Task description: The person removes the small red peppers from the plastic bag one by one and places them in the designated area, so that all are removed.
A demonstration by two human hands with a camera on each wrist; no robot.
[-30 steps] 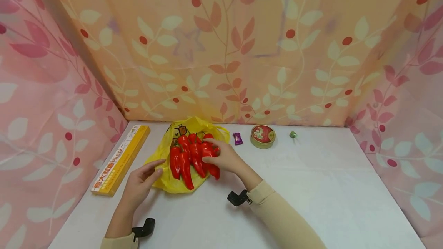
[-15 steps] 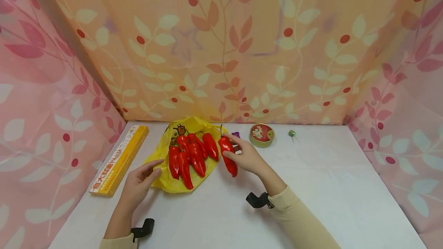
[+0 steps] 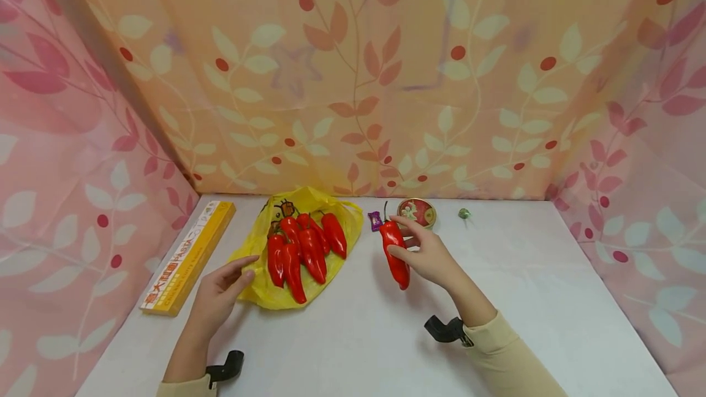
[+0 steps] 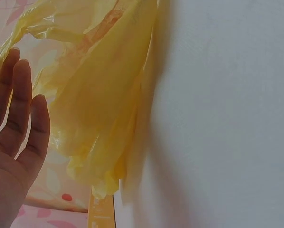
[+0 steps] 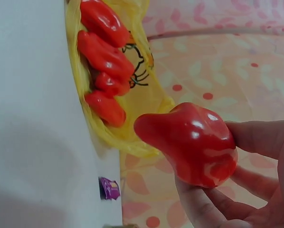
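My right hand (image 3: 432,256) grips a glossy red chili pepper (image 3: 394,259) between thumb and fingers, its dark stem pointing up and away. Seen from the right wrist, the pepper (image 5: 194,142) is raised off the white table with its tip towards the camera. A yellow plastic bag (image 3: 350,225) lies left of it, with several more red peppers (image 3: 312,256) heaped on its open mouth. At the bag's near left edge is my left hand (image 3: 217,299), thumb and fingers apart. In the left wrist view its fingers (image 4: 22,90) are fairly straight beside the yellow plastic.
A yellow and white pasta box (image 3: 187,259) lies at the left. Behind the held pepper are a purple wrapped candy (image 3: 375,221) and a round red-lidded tin (image 3: 417,212). A small green-wrapped lollipop (image 3: 464,214) lies farther right. Floral cloth (image 3: 331,78) walls in the table.
My right hand has taken a pepper from the heap and carried it right, off the bag and in front of the candy and tin. My left hand stays by the bag.
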